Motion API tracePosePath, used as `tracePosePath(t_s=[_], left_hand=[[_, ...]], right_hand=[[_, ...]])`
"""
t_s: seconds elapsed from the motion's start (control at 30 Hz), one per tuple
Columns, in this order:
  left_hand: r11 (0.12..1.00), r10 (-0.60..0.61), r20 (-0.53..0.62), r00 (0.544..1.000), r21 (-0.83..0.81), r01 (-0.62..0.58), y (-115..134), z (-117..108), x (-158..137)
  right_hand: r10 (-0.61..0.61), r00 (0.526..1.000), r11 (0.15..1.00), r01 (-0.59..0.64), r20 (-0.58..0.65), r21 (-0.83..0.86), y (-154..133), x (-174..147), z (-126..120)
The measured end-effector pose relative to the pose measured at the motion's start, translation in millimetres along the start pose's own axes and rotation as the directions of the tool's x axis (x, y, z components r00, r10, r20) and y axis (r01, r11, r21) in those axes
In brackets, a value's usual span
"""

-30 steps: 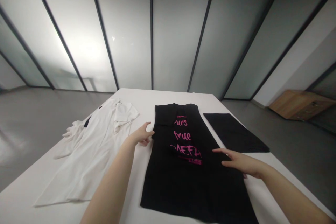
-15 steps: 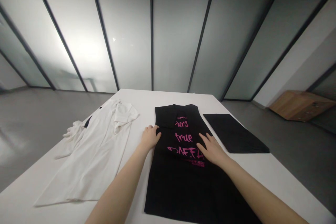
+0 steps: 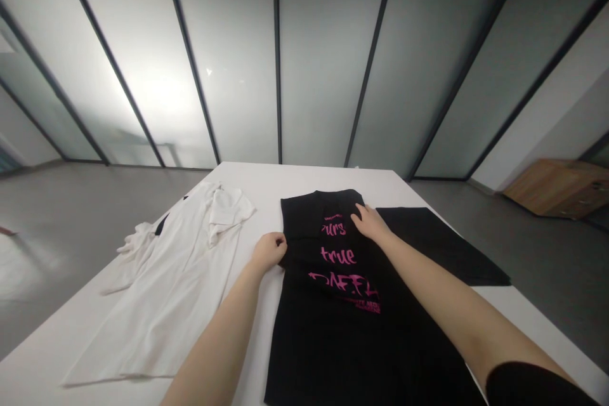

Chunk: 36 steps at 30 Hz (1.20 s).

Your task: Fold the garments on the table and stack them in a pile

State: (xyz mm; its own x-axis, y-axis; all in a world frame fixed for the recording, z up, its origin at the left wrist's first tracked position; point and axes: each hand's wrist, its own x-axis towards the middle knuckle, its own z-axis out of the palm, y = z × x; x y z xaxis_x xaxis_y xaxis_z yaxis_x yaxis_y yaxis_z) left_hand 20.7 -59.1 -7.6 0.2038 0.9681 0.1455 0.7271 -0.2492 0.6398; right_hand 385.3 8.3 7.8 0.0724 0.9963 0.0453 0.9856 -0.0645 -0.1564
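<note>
A black T-shirt [image 3: 323,342] with pink lettering lies in front of me, its sides folded inward into a long strip. My left hand [image 3: 269,251] is closed on the shirt's left edge, thumb and fingers pinching the cloth there and lifting it slightly. Near the upper right edge, my right hand [image 3: 371,222] rests on the cloth with thumb and fingers apart. To the right lies a folded black garment [image 3: 442,244], partly behind my right forearm. A white shirt [image 3: 176,292] is spread out on the left, its sleeves rumpled.
The garments lie on a white table [image 3: 304,176] whose far edge is near a frosted glass partition [image 3: 323,76] with dark frames. A wooden cabinet [image 3: 556,187] stands on the grey floor [image 3: 38,216] at the far right.
My left hand has closed on the shirt's left edge. My right hand has slid up and away from me, from beside the lettering to the upper right edge.
</note>
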Motion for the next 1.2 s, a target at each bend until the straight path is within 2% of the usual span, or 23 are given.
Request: tracePosePath(t_s=[0.1, 0.2, 0.27, 0.37, 0.47, 0.57, 0.63, 0.77, 0.93, 1.03, 1.2], left_hand=[[0.986, 0.076, 0.205, 0.976, -0.161, -0.043, -9.1, -16.1, 1.1], [0.973, 0.103, 0.422, 0.901, -0.233, -0.002, -12.8, -31.8, 4.0], [0.977, 0.089, 0.497, 0.863, -0.213, 0.022, -13.4, -40.4, 6.3], [0.980, 0.011, 0.515, 0.857, -0.175, 0.092, -14.5, -48.9, 8.4], [0.980, -0.108, 0.439, 0.892, -0.104, 0.170, -16.2, -51.5, 9.2], [0.979, -0.202, 0.257, 0.945, 0.042, 0.198, -16.1, -48.5, 9.0], [0.969, -0.215, 0.141, 0.966, 0.151, 0.194, -14.1, -43.5, 8.6], [0.927, -0.245, 0.041, 0.969, 0.301, 0.222, -6.1, -27.0, 8.4], [0.889, -0.286, -0.026, 0.958, 0.365, 0.276, 2.5, -9.2, 9.5], [0.897, -0.280, -0.076, 0.957, 0.334, 0.289, 1.2, -8.8, 10.1], [0.920, -0.292, -0.253, 0.922, 0.188, 0.343, -12.1, -16.0, 14.7]], right_hand=[[0.034, 0.999, 0.999, -0.034, 0.038, -0.011, -0.1, 5.2, 3.3], [0.031, 0.995, 0.999, -0.030, 0.098, -0.013, -2.6, 9.7, 3.7], [0.026, 0.987, 1.000, -0.025, 0.158, -0.005, -4.8, 17.1, 0.6], [0.035, 0.969, 0.999, -0.038, 0.244, 0.006, -6.7, 34.0, -6.4], [0.095, 0.959, 0.995, -0.102, 0.266, 0.013, -4.7, 51.3, -12.0], [0.202, 0.954, 0.978, -0.210, 0.219, 0.010, 0.7, 63.2, -13.7], [0.261, 0.948, 0.963, -0.268, 0.181, 0.013, 3.7, 68.5, -12.8], [0.301, 0.936, 0.948, -0.314, 0.180, 0.046, 0.9, 78.3, -8.4], [0.327, 0.904, 0.923, -0.368, 0.275, 0.114, -14.5, 89.4, -0.1], [0.294, 0.918, 0.919, -0.348, 0.266, 0.186, -23.7, 92.7, 5.8], [0.146, 0.987, 0.938, -0.159, 0.065, 0.309, -47.2, 95.7, 16.7]])
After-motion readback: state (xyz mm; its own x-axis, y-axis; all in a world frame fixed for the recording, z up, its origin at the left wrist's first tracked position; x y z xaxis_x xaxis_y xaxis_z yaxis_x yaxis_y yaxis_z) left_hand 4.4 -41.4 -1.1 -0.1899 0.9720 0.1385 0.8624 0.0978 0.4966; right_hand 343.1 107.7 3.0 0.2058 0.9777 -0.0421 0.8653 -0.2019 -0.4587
